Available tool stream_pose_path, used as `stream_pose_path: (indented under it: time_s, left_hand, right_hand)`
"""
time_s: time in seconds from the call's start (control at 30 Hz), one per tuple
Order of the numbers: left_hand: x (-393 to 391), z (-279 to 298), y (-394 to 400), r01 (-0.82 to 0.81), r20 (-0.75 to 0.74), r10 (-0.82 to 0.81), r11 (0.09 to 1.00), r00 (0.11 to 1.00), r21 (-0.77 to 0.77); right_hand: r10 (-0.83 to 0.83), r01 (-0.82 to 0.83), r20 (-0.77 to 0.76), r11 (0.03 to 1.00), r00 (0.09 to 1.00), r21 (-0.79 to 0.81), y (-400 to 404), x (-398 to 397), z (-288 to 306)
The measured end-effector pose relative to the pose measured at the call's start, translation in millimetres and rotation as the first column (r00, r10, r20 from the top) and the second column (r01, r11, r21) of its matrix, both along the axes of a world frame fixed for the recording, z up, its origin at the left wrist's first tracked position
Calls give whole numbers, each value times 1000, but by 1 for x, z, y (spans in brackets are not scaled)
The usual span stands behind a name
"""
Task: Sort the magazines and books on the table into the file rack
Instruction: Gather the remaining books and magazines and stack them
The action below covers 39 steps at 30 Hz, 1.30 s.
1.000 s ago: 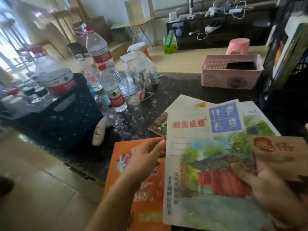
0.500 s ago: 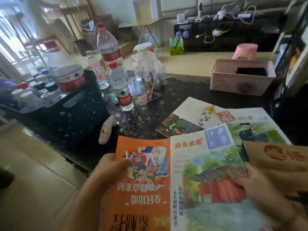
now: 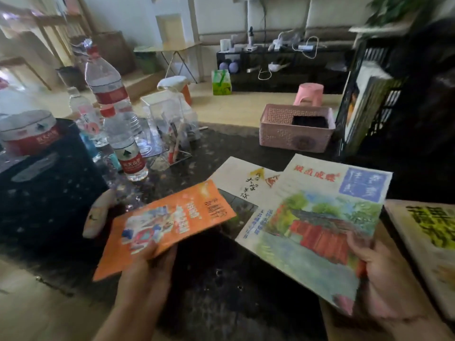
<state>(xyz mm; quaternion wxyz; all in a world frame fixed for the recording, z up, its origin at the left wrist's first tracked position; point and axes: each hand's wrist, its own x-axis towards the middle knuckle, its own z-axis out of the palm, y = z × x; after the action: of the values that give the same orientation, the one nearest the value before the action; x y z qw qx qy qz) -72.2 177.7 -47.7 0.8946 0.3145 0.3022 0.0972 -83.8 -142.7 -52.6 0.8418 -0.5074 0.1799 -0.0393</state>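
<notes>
My left hand [image 3: 147, 269] grips the near edge of an orange magazine [image 3: 167, 225] and holds it tilted above the dark table [image 3: 216, 279]. My right hand [image 3: 384, 279] grips the lower right corner of a magazine with a painted red building [image 3: 317, 225], also lifted. A white magazine with black brush writing [image 3: 243, 178] lies flat on the table beneath them. A yellow-lettered book [image 3: 433, 242] lies at the right edge. The black file rack [image 3: 369, 104] stands at the far right with several books upright in it.
A pink basket [image 3: 285, 134] sits on the table beside the rack. Water bottles [image 3: 123, 141] and a clear holder [image 3: 170, 126] crowd the left part of the table, next to a dark crate [image 3: 46, 190]. A small white object [image 3: 96, 215] lies against the crate.
My left hand has lifted the orange magazine and swung it left, away from the painted one. My right hand has raised the painted magazine. The view has tilted upward.
</notes>
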Motion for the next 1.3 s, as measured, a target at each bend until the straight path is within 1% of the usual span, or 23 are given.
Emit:
stream_pose_path:
  time_s: [0.1, 0.2, 0.23, 0.27, 0.3, 0.33, 0.37, 0.4, 0.43, 0.47, 0.5, 0.57, 0.67, 0.77, 0.83, 0.9, 1.0, 1.03, 1.13, 1.17, 1.2, 1.27, 1.3]
  left_hand:
    - [-13, -7, -51, 60, -124, -83, 983, 989, -174]
    - [-31, 9, -97, 415, -208, -482, 860, 851, -296]
    - [-26, 20, -108, 552, -203, -601, 795, 773, -251]
    - [-13, 35, -117, 653, -210, -656, 752, 725, -92]
    - [9, 42, -120, 647, -198, -616, 726, 762, 231]
    - [38, 43, -116, 516, -187, -527, 592, 829, 619]
    - [72, 40, -112, 361, -200, -455, 302, 868, 882]
    - [106, 35, -108, 263, -264, -393, -56, 881, 963]
    - [139, 25, -104, 291, -401, -316, -343, 860, 893]
    - [168, 13, -99, 403, -552, -198, -495, 810, 770]
    - [190, 1, -94, 523, -669, -87, -553, 738, 649]
    - [217, -14, -88, 631, -748, -4, -535, 663, 562]
    - [239, -16, -90, 638, -741, 9, -516, 671, 571]
    - [253, -13, -91, 685, -776, 23, -487, 630, 542]
    - [254, -10, -92, 694, -765, 31, -447, 643, 565]
    - [254, -1, -96, 604, -681, -13, -450, 732, 658]
    - [251, 28, -111, 384, -520, -129, -529, 845, 756]
    - [249, 39, -115, 326, -465, -161, -519, 871, 790]
    - [232, 71, -126, 56, -235, -273, -535, 933, 843]
    - [225, 82, -129, -58, -126, -340, -484, 932, 873]
    - [214, 93, -134, -172, 5, -411, -371, 911, 913]
    - [190, 112, -137, -304, 222, -481, -98, 848, 948]
    - [179, 117, -135, -331, 281, -478, -22, 832, 943]
  right_hand:
    - [17, -18, -6, 998, 1000, -61, -20, -4, -5]
    - [12, -22, -49, 976, 999, -217, -46, -2, -19]
    - [2, -18, -53, 956, 999, -292, -58, 0, -25]
    - [8, -29, -66, 946, 998, -324, -70, 1, -31]
    - [17, -51, -93, 924, 996, -379, -83, 1, -39]
    - [39, -87, -128, 914, 991, -397, -93, 1, -45]
    - [61, -124, -163, 904, 985, -409, -101, 0, -47]
    - [81, -147, -181, 911, 980, -387, -107, -1, -47]
    - [83, -152, -179, 894, 980, -421, -113, -2, -46]
    - [79, -157, -184, 876, 980, -457, -115, -1, -45]
    - [107, -183, -178, 854, 978, -487, -118, 0, -45]
    - [111, -192, -188, 846, 976, -497, -116, 1, -43]
    - [109, -173, -166, 882, 980, -438, -109, 4, -36]
    - [94, -134, -122, 914, 988, -382, -104, 7, -30]
    - [136, -181, -129, 867, 982, -465, -98, 3, -28]
    - [117, -190, -167, 821, 979, -539, -94, -1, -27]
    - [31, -117, -142, 748, 989, -653, -95, -1, -37]
    - [9, -107, -147, 730, 989, -675, -94, -1, -37]
    - [-25, -77, -140, 737, 990, -672, -91, 0, -30]
    - [-37, -82, -155, 717, 987, -692, -89, -1, -29]
    - [-58, -75, -157, 686, 986, -724, -88, -2, -26]
    - [-123, -80, -175, 549, 977, -832, -90, -5, -22]
    - [-149, -101, -183, 441, 972, -892, -91, -7, -19]
